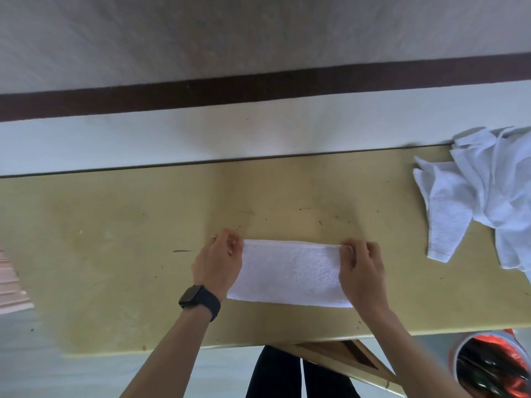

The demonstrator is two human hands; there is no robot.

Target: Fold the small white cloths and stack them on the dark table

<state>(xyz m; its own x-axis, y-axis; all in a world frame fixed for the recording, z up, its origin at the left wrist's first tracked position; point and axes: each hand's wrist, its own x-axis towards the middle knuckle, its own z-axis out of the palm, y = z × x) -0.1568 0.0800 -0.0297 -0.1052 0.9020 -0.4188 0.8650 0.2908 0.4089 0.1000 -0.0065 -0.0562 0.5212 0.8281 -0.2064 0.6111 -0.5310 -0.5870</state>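
Observation:
A small white cloth lies folded into a long band on the yellowish table, near its front edge. My left hand pinches the cloth's far left corner. At the far right corner, my right hand pinches the cloth in the same way. Both far corners sit level, and the cloth's near edge rests flat on the table. A black watch is on my left wrist.
A heap of unfolded white cloths lies at the table's right end. A pale stack of something shows at the left edge. A bin with a dark liner stands on the floor at lower right. A white wall runs behind the table.

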